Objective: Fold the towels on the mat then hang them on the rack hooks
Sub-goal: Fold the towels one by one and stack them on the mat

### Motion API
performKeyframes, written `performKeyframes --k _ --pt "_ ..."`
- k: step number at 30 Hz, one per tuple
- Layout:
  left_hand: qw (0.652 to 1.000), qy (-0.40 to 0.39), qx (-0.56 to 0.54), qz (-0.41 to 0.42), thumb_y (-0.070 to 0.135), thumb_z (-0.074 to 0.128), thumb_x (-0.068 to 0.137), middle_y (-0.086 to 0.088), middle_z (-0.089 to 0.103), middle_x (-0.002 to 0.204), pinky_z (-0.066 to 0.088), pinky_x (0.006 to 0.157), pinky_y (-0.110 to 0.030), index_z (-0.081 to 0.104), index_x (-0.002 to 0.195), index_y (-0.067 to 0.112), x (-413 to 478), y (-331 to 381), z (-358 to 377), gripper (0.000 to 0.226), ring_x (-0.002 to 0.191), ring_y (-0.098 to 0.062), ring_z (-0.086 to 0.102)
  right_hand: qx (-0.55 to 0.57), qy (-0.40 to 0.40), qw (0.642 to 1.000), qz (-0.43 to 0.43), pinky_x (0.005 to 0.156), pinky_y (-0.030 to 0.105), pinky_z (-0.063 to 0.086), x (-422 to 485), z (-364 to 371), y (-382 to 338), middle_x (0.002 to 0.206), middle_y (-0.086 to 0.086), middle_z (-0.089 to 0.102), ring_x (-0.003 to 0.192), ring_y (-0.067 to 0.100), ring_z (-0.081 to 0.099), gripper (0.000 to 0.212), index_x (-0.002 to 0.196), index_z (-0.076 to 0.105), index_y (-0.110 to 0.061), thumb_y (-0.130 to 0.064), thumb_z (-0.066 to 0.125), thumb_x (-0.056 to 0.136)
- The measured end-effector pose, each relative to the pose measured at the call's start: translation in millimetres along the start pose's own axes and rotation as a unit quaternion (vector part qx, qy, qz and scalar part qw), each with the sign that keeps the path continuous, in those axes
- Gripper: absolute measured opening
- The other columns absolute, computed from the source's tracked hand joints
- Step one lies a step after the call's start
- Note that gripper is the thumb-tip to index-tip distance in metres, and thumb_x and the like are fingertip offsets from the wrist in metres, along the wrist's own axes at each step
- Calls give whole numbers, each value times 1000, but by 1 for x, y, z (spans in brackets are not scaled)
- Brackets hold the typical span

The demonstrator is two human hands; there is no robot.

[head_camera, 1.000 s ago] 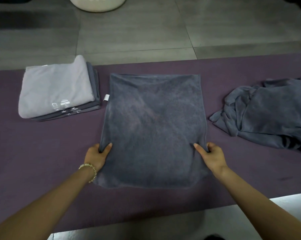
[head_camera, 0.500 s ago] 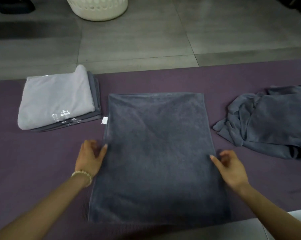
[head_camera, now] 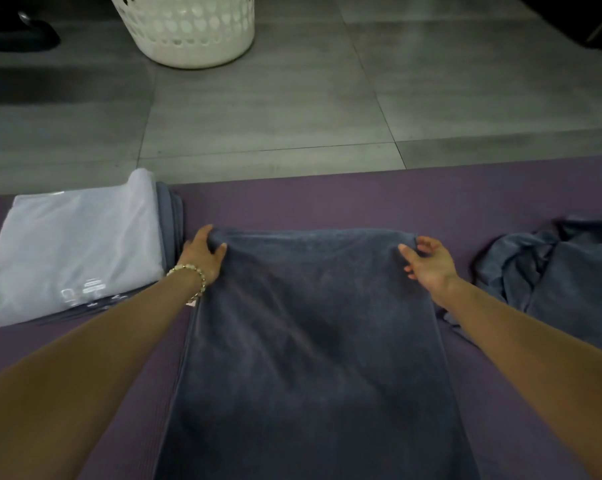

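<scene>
Both far corners of the dark towel (head_camera: 310, 341), centre frame on the mat (head_camera: 327, 202), are pinched by left hand (head_camera: 202, 252) and right hand (head_camera: 427, 263), each grip closed on cloth. Uneven pulling would likely skew the fold.

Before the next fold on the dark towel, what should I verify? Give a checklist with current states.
1. Left hand grips the far-left corner of the dark towel: ok.
2. Right hand pinches the far-right corner: cannot tell, fingers look loose.
3. Dark towel lies flat on the mat: ok.
4. Folded stack lies beside the dark towel, not under it: ok.
5. Unfolded pile clear of the towel's right edge: cannot tell.
</scene>
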State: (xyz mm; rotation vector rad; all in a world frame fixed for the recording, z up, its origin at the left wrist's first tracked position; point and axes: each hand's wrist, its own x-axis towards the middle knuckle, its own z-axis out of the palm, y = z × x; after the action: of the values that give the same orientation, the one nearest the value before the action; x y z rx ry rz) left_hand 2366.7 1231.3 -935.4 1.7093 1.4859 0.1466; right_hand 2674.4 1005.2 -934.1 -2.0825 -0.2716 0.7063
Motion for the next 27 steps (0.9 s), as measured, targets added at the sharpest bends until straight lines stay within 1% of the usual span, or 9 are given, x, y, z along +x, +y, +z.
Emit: performKeyframes --k 3,5,6,9,12,13,17,21,27 --pt "995 34 72 55 23 51 96 -20 35 137 40 104 -37 40 141 21 0 9 0 47 108 -41 54 -4 29 999 -13 67 33 52 14 4 1 103 3 50 67 18 51 37 121 52 -12 -24 65 89" --pt "987 37 123 101 22 52 96 -17 37 131 35 103 -31 53 129 13 2 14 -1 34 108 -36 53 -10 46 999 -20 85 45 52 24 6 2 84 -2 50 73 18 51 28 108 55 -20 -29 69 86" --pt "983 31 141 115 22 53 95 -15 39 127 35 102 -30 58 121 12 4 15 -1 28 106 -33 54 -7 50 999 -18 88 46 51 27 6 2 77 -4 48 72 17 50 25 103 55 -22 -29 70 85" --pt "975 17 175 135 24 59 92 -12 43 116 39 98 -33 62 105 9 12 17 -4 20 100 -29 54 -44 47 997 -40 85 47 53 37 5 2 73 -1 49 77 19 53 22 97 58 -22 -32 72 83" --pt "969 21 191 155 23 64 88 -8 45 104 40 93 -33 61 99 8 17 18 -9 19 96 -26 53 -92 36 993 -61 83 47 54 45 0 2 92 8 57 86 23 57 29 104 62 -21 -35 73 81" --pt "966 21 196 165 22 66 87 -6 44 100 40 91 -33 60 99 8 19 18 -11 19 93 -23 51 -101 34 993 -60 83 45 54 48 -2 3 92 8 57 87 23 57 32 106 62 -17 -34 74 81" --pt "960 0 223 169 20 67 86 -3 44 91 38 80 -29 57 95 10 23 19 -19 17 84 -20 47 -75 25 996 -43 69 34 50 52 -11 7 67 0 54 67 16 52 19 84 61 -12 -23 76 80" --pt "964 44 191 178 19 66 87 -7 50 87 38 77 -28 59 82 9 26 20 -24 13 80 -22 51 -50 59 993 -86 50 11 42 54 -21 8 61 0 53 46 4 49 25 66 56 -20 -17 77 78" --pt "982 88 144 88 19 64 89 -14 64 89 47 81 -35 58 82 10 30 24 -10 13 86 -31 60 -40 100 991 -77 46 14 46 61 -21 5 60 2 55 39 -4 51 21 69 59 -13 -18 76 80"
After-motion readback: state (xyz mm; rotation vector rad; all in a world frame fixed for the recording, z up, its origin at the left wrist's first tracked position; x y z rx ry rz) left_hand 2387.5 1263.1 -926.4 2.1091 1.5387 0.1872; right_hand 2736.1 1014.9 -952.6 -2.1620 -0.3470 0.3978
